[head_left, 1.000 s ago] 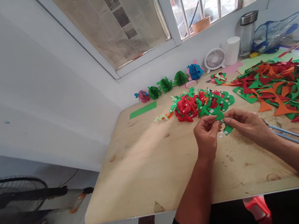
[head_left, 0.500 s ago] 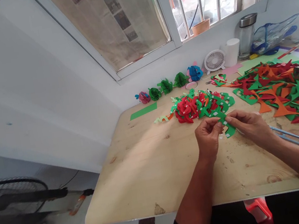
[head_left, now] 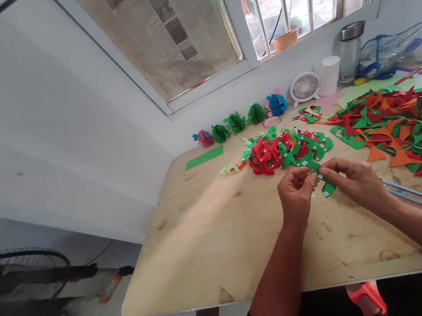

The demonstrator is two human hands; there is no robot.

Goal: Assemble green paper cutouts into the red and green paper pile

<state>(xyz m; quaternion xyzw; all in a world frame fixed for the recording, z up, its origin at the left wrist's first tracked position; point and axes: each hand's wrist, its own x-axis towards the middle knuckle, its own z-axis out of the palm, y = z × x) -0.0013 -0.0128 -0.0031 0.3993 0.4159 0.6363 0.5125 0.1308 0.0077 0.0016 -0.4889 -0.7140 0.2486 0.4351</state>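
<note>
A curved green paper piece (head_left: pixel 328 187) with small white squares on it is pinched between both hands above the wooden table. My left hand (head_left: pixel 297 192) has its thumb and fingers closed on the left side of the piece. From the right, my right hand (head_left: pixel 351 177) grips the same piece with thumb and forefinger. Just beyond the fingers lies a pile of red and green cut shapes (head_left: pixel 267 154), many bearing white squares. A light-blue cutter (head_left: pixel 412 193) rests beside my right wrist.
The wooden table (head_left: pixel 194 248) carries a large heap of red, orange and green scraps (head_left: pixel 402 132) at right. Along the wall stand paper ornaments (head_left: pixel 236 122), a small white fan (head_left: pixel 304 88), a white cylinder (head_left: pixel 329 75) and a glass bottle (head_left: pixel 350 54). A green strip (head_left: pixel 204 157) lies back left.
The hands stay nearly in place, with the fingers shifted slightly on the green piece. The whole view has moved a little.
</note>
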